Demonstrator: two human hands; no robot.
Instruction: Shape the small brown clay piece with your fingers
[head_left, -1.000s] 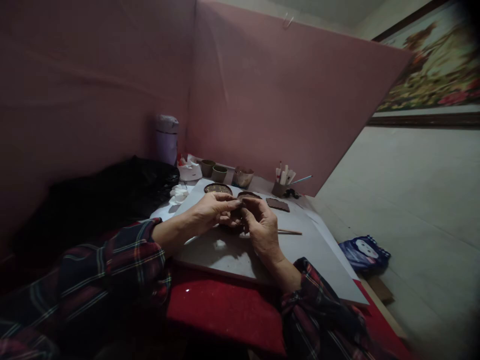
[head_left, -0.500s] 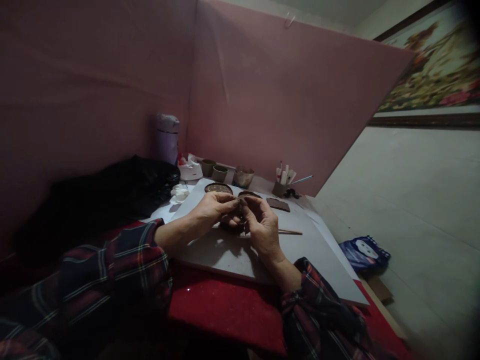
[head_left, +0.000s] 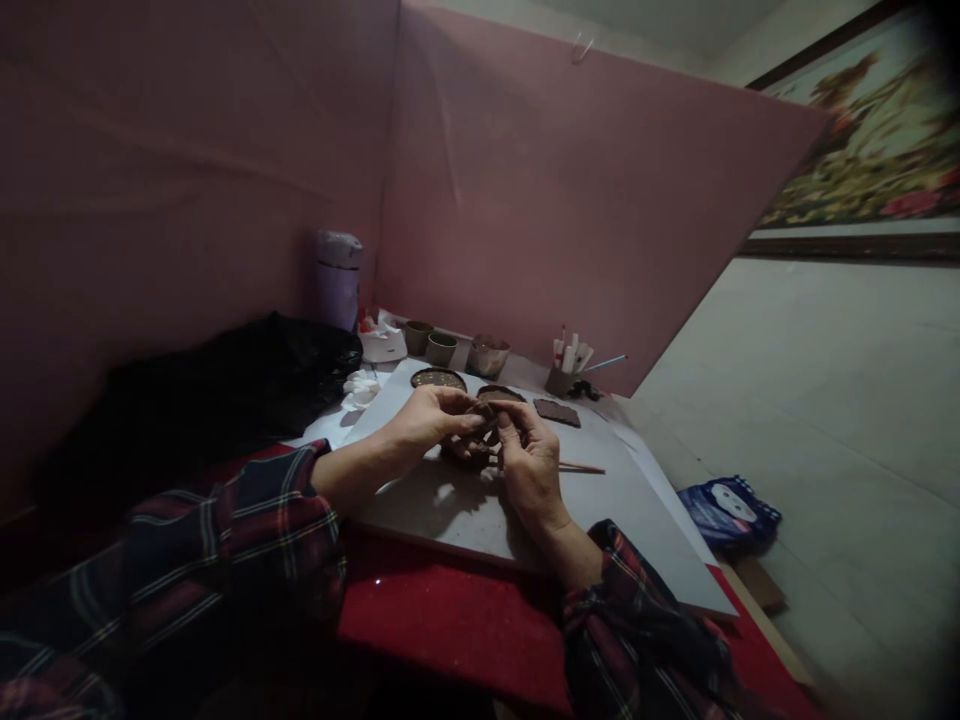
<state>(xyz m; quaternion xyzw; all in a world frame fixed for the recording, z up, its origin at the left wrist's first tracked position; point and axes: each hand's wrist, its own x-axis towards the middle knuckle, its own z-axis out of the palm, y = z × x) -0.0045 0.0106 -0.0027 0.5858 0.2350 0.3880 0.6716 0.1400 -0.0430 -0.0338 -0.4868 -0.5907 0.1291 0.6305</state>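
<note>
Over the pale board (head_left: 622, 530), my left hand (head_left: 429, 420) and my right hand (head_left: 531, 468) meet. Both pinch a small dark brown piece, clay by its look (head_left: 487, 411), between thumbs and fingers. Its full shape is partly covered by my fingers. Beneath the hands lies a dark brown mass (head_left: 465, 458), mostly hidden. A thin wooden stick (head_left: 583, 467) rests on the board to the right of my right hand. Beyond the hands are a speckled round dish (head_left: 439, 379), a second round dark piece (head_left: 501, 394) and a flat brown slab (head_left: 557, 412).
Two small cups (head_left: 442, 349), a stained bowl (head_left: 488, 357) and a holder with pens (head_left: 562, 380) line the back. A purple bottle (head_left: 338, 285), crumpled tissue (head_left: 361, 390) and black plastic bag (head_left: 217, 400) are leftward. A blue packet (head_left: 731, 512) lies right, beyond red cloth (head_left: 450, 610).
My fingertips have shifted slightly apart, and more of the brown piece shows between them. My right fingers have turned a little. The things on the board have stayed in place.
</note>
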